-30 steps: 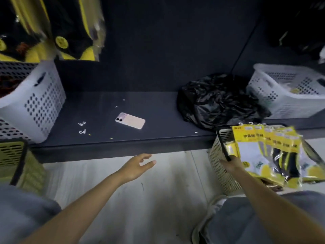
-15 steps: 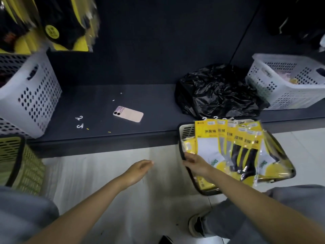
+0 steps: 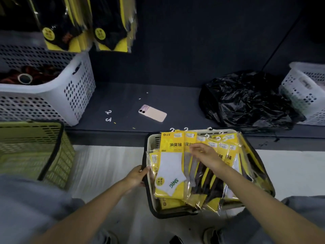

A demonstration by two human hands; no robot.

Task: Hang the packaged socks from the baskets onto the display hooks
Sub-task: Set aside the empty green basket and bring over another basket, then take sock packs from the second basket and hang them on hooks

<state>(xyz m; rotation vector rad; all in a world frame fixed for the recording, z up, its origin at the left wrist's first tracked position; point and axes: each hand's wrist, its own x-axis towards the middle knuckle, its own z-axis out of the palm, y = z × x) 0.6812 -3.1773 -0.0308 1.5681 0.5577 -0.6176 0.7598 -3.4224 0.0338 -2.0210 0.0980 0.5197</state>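
Left hand [image 3: 136,176] grips cream basket [image 3: 151,199] rim; right hand [image 3: 204,154] fingers apparently pinching fanned sock packets [image 3: 171,166]. Next: lift one toward display hooks

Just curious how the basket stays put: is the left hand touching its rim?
Touching. In the head view, the left hand has its fingers wrapped over the basket rim's black edge.

Yellow-carded sock packs [image 3: 177,166], white, grey, black socks inside. Cream basket [image 3: 152,141], black rim. White perforated baskets [image 3: 73,95]. Olive-green crate [image 3: 35,148]. Pink phone [image 3: 152,115]. Glossy black bag [image 3: 249,101].
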